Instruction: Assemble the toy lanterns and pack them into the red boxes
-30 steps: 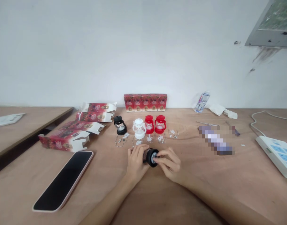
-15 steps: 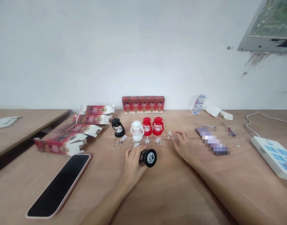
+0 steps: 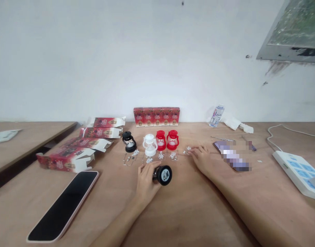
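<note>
My left hand (image 3: 146, 180) is closed around a small black lantern (image 3: 164, 175), tipped so that its round base faces me. A pale disc with small dark and metallic parts shows inside the base. My right hand (image 3: 201, 159) rests on the table with its fingertips together over a group of small white and metal pieces (image 3: 187, 150); what lies between the fingertips is too small to make out. Beyond my hands stand another black lantern (image 3: 130, 142), a white lantern (image 3: 149, 145) and two red lanterns (image 3: 160, 140). Bent wires (image 3: 127, 160) and little pieces lie before them.
Several red printed boxes (image 3: 157, 117) stand against the wall. Opened red boxes (image 3: 67, 158) lie at the left, behind a phone (image 3: 63, 207). To the right are a partly blurred purple object (image 3: 219, 145), tweezers (image 3: 222, 138), a clear bottle (image 3: 216, 115), white tissue (image 3: 232, 122) and a power strip (image 3: 297, 175).
My right hand's fingertips have come down and closer together at the small pieces. My left hand holds the black lantern in nearly the same place. The view has tilted slightly.
</note>
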The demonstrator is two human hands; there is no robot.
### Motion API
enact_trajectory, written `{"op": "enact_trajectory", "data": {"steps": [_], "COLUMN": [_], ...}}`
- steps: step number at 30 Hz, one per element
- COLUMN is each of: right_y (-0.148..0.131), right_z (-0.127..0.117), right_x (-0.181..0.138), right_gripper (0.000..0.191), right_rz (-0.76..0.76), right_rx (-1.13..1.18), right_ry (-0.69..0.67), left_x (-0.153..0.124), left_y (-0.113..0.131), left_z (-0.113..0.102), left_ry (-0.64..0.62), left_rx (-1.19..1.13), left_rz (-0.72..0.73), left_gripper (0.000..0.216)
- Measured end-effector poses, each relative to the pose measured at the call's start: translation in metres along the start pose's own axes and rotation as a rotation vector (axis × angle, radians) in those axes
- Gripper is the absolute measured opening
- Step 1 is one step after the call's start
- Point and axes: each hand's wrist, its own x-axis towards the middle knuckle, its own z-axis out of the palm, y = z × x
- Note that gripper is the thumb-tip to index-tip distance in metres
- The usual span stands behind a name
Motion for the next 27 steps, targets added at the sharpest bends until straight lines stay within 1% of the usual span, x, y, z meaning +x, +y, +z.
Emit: {"op": "enact_trajectory", "data": {"steps": [3, 6, 7, 9, 11, 13, 16, 20, 23, 27], "right_y": [-0.015, -0.046, -0.058, -0.083, -0.103, -0.117, -0.126, -0.127, -0.128, -0.131], "right_z": [-0.003, -0.010, -0.014, -0.023, -0.034, -0.042, -0.047, -0.041, -0.035, -0.033], "right_x": [-0.006, -0.015, -0.017, -0.019, -0.018, -0.015, -0.010, -0.009, -0.011, -0.012], "right_gripper": [0.021, 0.014, 0.011, 0.009, 0.012, 0.015, 0.020, 0.027, 0.027, 0.024], "right_rz": [-0.045, -0.096, -0.112, -0.152, -0.209, -0.249, -0.275, -0.367, -0.401, -0.375], "right_rx": [0.097, 0.203, 0.245, 0.402, 0.516, 0.578, 0.620, 0.619, 0.610, 0.564], "right_ry": [0.098, 0.186, 0.190, 0.150, 0.118, 0.105, 0.066, -0.012, 0.006, 0.029], "left_x": [0.000, 0.001, 0.001, 0.001, 0.001, 0.001, 0.001, 0.000, 0.000, 0.000], "left_y": [0.001, 0.003, 0.004, 0.005, 0.005, 0.005, 0.005, 0.005, 0.005, 0.004], "left_z": [-0.002, -0.004, -0.004, -0.005, -0.005, -0.004, -0.004, -0.004, -0.004, -0.003], "left_ry": [-0.018, -0.028, -0.031, -0.040, -0.039, -0.026, -0.009, -0.016, -0.016, -0.010], "left_rx": [0.001, 0.001, 0.003, 0.004, -0.005, -0.017, -0.017, -0.003, 0.007, 0.020], "left_rz": [-0.003, -0.016, -0.023, -0.035, -0.034, -0.021, -0.007, -0.007, 0.001, 0.008], "left_gripper": [0.036, 0.036, 0.036, 0.036, 0.035, 0.033, 0.032, 0.032, 0.030, 0.030]}}
